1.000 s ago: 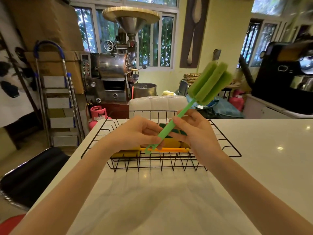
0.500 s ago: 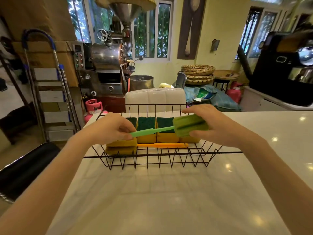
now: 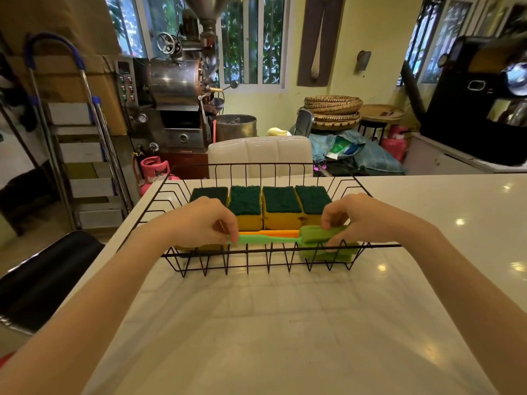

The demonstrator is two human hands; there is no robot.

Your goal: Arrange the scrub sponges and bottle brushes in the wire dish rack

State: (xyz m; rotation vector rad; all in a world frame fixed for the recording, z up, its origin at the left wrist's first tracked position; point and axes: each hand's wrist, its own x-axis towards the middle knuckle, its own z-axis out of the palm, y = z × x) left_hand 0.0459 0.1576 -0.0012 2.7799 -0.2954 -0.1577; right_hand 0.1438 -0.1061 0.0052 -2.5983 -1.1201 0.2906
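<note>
Green bottle brush [image 3: 285, 239] lies level along the near side of the wire dish rack [image 3: 265, 252], its thin handle pointing left and its foam head to the right. Judging by looks, it is very light; the plastic handle is stiff but slim, the foam soft and squashy, so the handle end and the head's sides are the sensible holds. The left hand [image 3: 204, 223] pinches the handle tip; the right hand [image 3: 353, 216] is closed on the foam head. Just behind it lies an orange brush [image 3: 268, 232], and behind that four scrub sponges [image 3: 281, 206] sit side by side, green scourer up. More sponge shows under the left hand. The rack stands on the pale bench [image 3: 271, 323].
</note>
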